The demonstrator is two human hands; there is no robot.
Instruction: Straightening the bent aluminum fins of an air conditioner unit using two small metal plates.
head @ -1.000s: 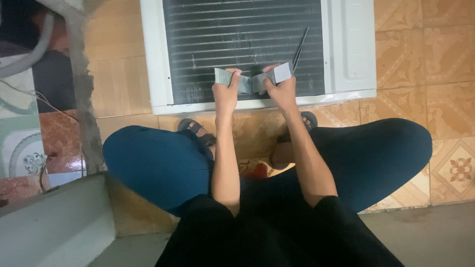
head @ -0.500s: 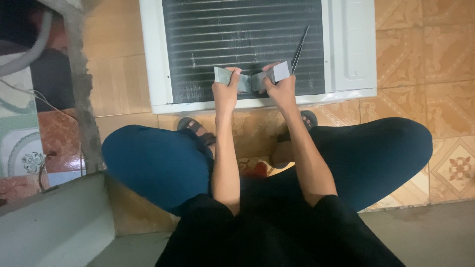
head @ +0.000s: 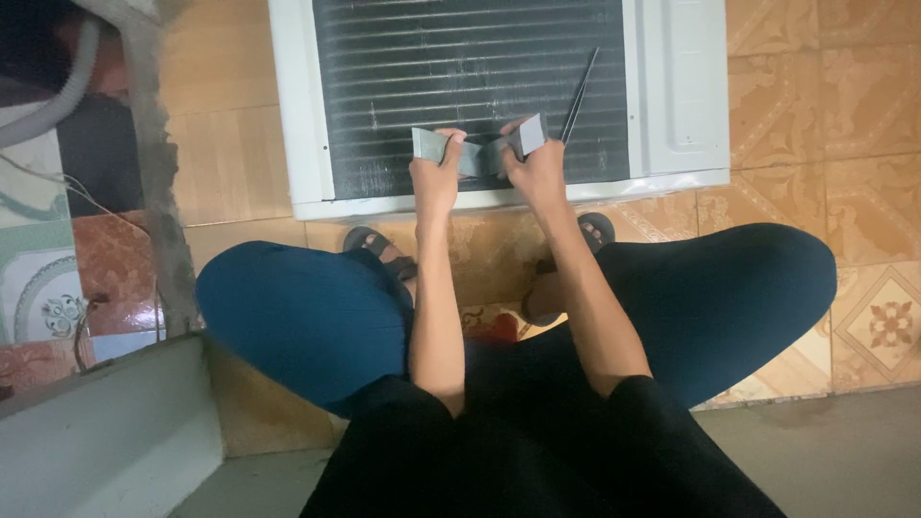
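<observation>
Left hand and right hand, each grip closed on grey folded sheet (over finned coil)

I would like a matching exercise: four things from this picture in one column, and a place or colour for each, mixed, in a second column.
1. grey strip
2. thin dark rod
3. white unit
4. sandal

a. lying flat on the tiled floor
b. held between left hand and right hand
c. on the floor below the unit's edge
d. slanting over the dark fins

Pairs: 1-b, 2-d, 3-a, 4-c
</observation>
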